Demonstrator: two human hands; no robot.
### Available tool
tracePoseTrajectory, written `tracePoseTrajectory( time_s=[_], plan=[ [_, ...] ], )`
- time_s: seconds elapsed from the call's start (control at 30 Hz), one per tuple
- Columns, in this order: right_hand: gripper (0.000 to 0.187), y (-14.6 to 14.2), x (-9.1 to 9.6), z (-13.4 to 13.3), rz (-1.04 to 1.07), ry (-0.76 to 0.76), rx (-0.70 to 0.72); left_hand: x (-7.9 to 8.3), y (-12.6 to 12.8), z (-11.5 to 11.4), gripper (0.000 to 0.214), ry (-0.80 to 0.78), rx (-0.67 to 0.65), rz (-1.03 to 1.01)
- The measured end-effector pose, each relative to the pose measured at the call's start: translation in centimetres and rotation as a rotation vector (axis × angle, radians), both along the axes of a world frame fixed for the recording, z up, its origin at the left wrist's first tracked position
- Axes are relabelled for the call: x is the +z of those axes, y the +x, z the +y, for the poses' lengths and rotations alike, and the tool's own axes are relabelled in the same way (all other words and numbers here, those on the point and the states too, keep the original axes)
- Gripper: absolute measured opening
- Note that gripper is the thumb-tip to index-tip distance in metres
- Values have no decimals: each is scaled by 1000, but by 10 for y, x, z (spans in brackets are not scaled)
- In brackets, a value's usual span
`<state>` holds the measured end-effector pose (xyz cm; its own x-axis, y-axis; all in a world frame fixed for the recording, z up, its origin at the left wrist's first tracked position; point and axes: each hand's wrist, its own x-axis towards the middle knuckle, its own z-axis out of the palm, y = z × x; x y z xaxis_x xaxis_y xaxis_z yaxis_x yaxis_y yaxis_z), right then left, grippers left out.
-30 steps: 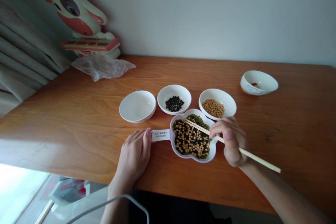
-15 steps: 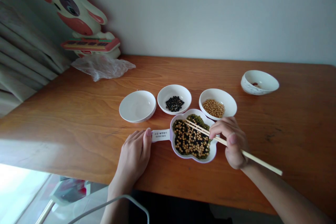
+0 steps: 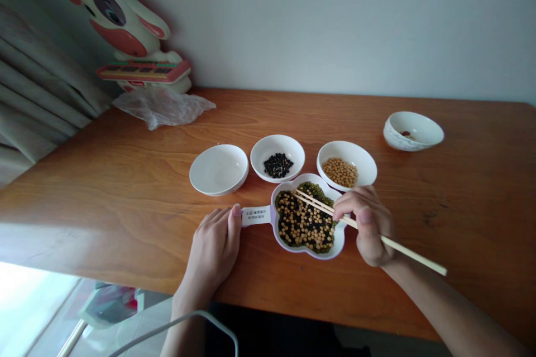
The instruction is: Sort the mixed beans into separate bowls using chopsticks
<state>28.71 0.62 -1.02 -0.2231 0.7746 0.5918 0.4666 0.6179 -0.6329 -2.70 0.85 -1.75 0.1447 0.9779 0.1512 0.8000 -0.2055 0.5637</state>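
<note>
My left hand [image 3: 218, 240] is closed around the labelled handle of a flower-shaped dish [image 3: 274, 225] with a lilac rim. Yellow, black and green beans [image 3: 307, 217] lie mixed inside it. In my right hand [image 3: 368, 226] is a pair of chopsticks [image 3: 412, 255], their tips among the beans in the upper left of the dish. Whether the tips pinch a bean is too small to tell. Just behind the dish stand a white bowl [image 3: 274, 145] with black beans and a white bowl [image 3: 349, 150] with yellow beans. A third white bowl [image 3: 218, 170], at the left, shows no beans.
A patterned bowl [image 3: 406, 142] with small brown bits stands at the back right of the wooden table [image 3: 125, 206]. At the back left are a cow-shaped toy keyboard [image 3: 146, 70] and a crumpled plastic bag [image 3: 165, 107]. A grey cable [image 3: 188, 318] crosses my left forearm.
Almost nothing differs. My right thumb and the chopsticks' back end have shifted very slightly left and up; the tips stay at about the same spot. My left hand keeps its hold.
</note>
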Motion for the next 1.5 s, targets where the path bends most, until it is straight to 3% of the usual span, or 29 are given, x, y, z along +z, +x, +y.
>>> tracePoseTrajectory(
  time_s=[0.67, 1.17, 1.5],
  plan=[
    [53, 4, 1, -2, 55, 92, -35, 0, -1, 0, 44, 18, 7, -8],
    [61, 32, 19, 6, 34, 467, -253, -3, 0, 0, 44, 15, 7, 0],
    [62, 51, 16, 12, 23, 522, -408, -3, 0, 2, 44, 19, 5, 20]
  ],
)
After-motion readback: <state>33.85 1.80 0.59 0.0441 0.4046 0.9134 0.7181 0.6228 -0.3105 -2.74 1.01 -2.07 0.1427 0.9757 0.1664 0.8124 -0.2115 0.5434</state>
